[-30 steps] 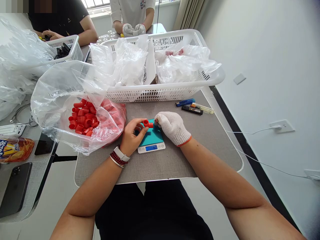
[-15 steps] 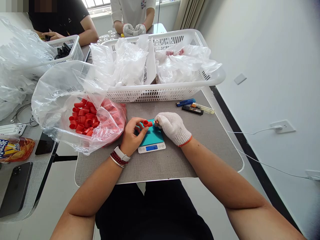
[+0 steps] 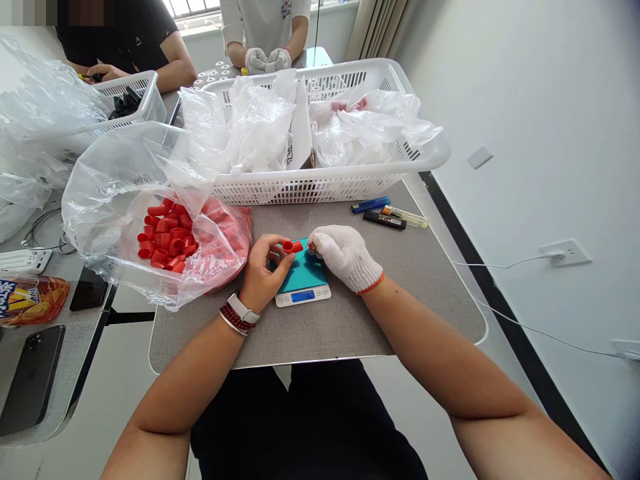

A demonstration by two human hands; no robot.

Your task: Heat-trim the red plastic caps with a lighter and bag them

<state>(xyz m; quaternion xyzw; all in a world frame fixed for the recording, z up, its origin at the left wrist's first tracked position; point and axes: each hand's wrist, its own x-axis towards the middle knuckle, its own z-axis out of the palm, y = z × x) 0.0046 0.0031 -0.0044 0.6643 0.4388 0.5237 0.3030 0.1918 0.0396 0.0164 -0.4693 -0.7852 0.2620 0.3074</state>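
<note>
My left hand (image 3: 265, 270), bare, is closed on a red pipe elbow (image 3: 292, 247), pinched between thumb and fingers. The elbow is held over the teal top of a small digital scale (image 3: 304, 280), whose display seems to read 0.0. My right hand (image 3: 347, 259), in a white knit glove, is closed just right of the elbow. Its fingertips pinch something small and reddish that is mostly hidden. To the left, many more red pipe elbows (image 3: 170, 233) lie in an open clear plastic bag (image 3: 130, 157).
A large white basket (image 3: 320, 187) with plastic bags stands behind the scale. A blue cutter (image 3: 371, 205), a black case (image 3: 385, 220) and a clear-handled tool (image 3: 407, 217) lie right. Two people sit across. A phone (image 3: 33, 377) lies on the left table.
The red elbow in my left hand has shifted slightly left, a little away from my right fingertips. My right hand stays nearly in place.
</note>
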